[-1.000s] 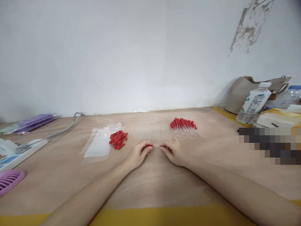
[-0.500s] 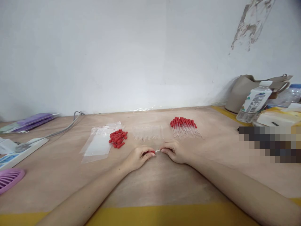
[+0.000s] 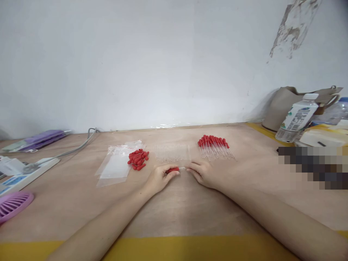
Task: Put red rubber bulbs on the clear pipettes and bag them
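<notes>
Between thumb and fingers of my left hand [image 3: 160, 178] is a red rubber dropper bulb [image 3: 172, 169]. A thin clear dropper tube [image 3: 182, 168] sticks out of the bulb's right end. My right hand [image 3: 202, 174] is closed in a pinch at the tube's other end; its fingertips hide that end. Just beyond my hands lies a row of bare clear tubes [image 3: 172, 153]. To its left is a pile of loose red bulbs [image 3: 138, 158]. On the right, droppers with red bulbs fitted [image 3: 214, 145] lie side by side.
Clear plastic bags [image 3: 115, 163] lie partly under the bulb pile. At far left are a power strip [image 3: 40, 170] with a grey cable, a pink slatted object [image 3: 16, 206] and purple packets [image 3: 45, 139]. A bottle [image 3: 297, 117] and a beige bag [image 3: 280, 105] stand at the right.
Both hands have shifted slightly away from me, and the tube between them lies more level. More of the red bulb shows in my left hand. The view has turned a little left.
</notes>
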{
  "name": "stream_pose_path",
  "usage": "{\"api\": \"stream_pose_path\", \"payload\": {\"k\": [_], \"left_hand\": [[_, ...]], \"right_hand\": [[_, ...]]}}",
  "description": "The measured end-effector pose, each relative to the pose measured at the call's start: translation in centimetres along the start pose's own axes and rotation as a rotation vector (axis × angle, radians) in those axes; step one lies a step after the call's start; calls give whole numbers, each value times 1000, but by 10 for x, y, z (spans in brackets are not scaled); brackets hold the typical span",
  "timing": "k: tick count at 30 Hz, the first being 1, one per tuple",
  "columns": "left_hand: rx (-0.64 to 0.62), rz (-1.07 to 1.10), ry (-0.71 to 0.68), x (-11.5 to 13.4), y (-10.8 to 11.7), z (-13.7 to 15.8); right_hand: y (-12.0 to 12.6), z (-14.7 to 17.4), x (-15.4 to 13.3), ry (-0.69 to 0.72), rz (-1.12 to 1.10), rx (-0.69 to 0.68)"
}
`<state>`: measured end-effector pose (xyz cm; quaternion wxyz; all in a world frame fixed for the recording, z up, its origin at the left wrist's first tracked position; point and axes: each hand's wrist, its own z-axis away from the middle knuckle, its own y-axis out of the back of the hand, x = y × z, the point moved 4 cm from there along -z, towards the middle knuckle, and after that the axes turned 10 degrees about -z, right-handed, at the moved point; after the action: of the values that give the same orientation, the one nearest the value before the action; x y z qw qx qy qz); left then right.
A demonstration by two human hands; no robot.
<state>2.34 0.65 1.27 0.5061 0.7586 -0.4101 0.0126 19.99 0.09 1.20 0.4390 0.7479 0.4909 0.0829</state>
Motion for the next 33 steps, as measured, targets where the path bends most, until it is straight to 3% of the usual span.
{"api": "stream_pose_path", "payload": {"k": [6,15,20,33], "left_hand": [[-54,164,100,-9,-5,1],[-161,198,167,-4,-4,3],[-187,179,137,-1,-5,3],[-171,83,53,2,-4,2]], "right_hand": [[5,3,9,-7,-71,59],[1,3,3,85,-49,92],[-4,5,1,98,1,82],[-9,0,-2,-55,9,-64]]}}
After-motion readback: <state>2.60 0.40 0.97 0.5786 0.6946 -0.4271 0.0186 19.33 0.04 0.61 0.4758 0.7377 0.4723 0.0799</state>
